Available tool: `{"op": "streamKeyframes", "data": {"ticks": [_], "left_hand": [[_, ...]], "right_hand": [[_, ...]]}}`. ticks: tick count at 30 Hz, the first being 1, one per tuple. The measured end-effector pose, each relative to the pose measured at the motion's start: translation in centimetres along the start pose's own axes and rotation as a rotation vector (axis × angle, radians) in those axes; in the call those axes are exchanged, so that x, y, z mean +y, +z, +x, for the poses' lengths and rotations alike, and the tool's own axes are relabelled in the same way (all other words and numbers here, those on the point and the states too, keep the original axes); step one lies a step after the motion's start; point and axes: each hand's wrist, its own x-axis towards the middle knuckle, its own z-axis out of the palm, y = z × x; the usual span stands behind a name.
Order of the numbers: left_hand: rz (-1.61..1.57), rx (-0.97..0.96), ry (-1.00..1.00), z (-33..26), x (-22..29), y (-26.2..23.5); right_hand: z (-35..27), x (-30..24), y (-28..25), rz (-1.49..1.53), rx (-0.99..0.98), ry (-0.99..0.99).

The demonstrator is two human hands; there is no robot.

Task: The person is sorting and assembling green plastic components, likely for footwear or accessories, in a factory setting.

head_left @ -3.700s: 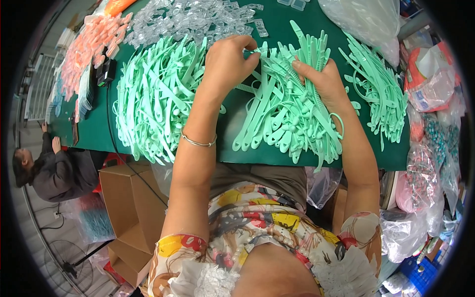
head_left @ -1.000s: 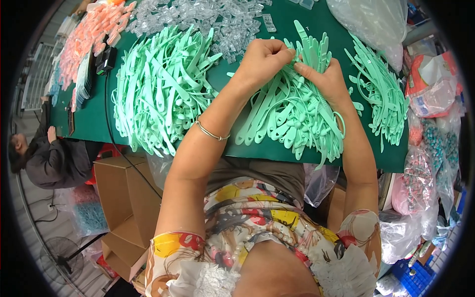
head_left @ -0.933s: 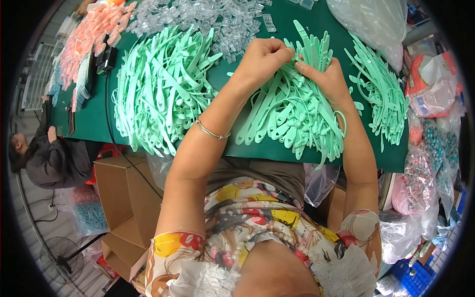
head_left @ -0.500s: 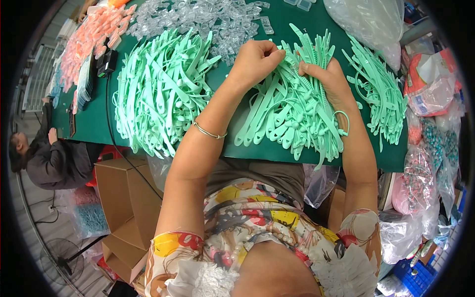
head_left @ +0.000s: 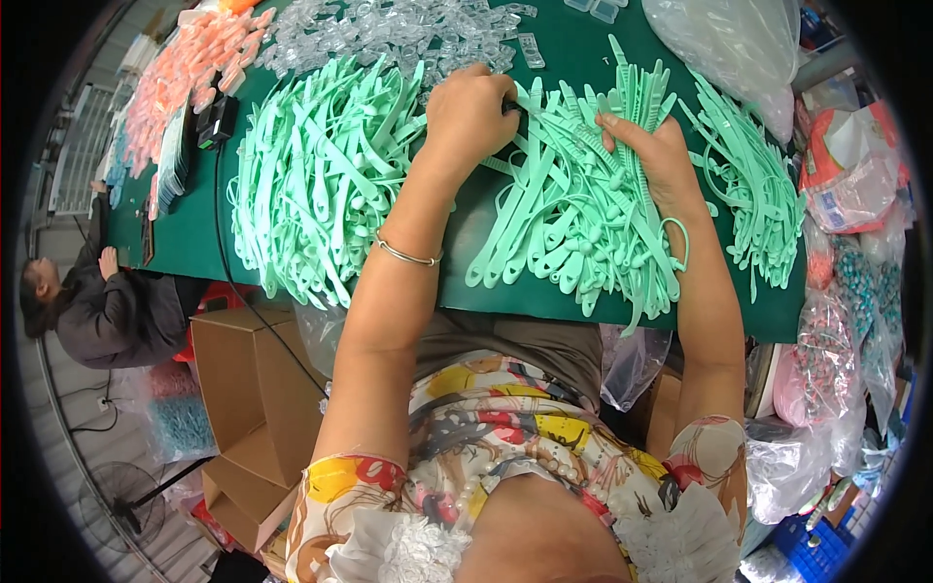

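At a green desk (head_left: 569,49), we see the left hand (head_left: 473,107) curled shut, knuckles up, on the near edge of the middle heap of mint-green plastic straps (head_left: 573,204); what its fingers pinch we cannot tell. The right hand (head_left: 651,155) lies on the same heap, fingers closed around a bundle of upright straps. Left of this heap sits a second mint pile (head_left: 316,175); beyond it, clear plastic pieces (head_left: 389,29); far left, pink straps (head_left: 185,73).
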Motion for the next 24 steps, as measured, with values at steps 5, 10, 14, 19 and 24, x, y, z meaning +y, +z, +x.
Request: {"op": "streamKeyframes", "data": {"ticks": [5, 10, 14, 19, 24], "left_hand": [[0.186, -0.051, -0.003, -0.1, 0.0, 0.3], [0.125, 0.018, 0.009, 0.2, 0.0, -0.1], [-0.396, 0.058, -0.085, 0.5, 1.5, -1.0], [-0.692, 0.033, -0.068, 0.0, 3.9, -0.6], [-0.644, 0.076, -0.013, -0.2, 4.3, 0.1]], "right_hand": [[0.2, 0.3, -0.1, -0.020, -0.025, -0.014], [-0.1, 0.2, 0.0, -0.010, -0.002, -0.011], [-0.3, 0.1, 0.5, -0.025, 0.010, -0.079], [-0.5, -0.4, 0.8, 0.046, -0.017, -0.104], [-0.3, -0.1, 0.5, 0.054, -0.041, -0.118]]}}
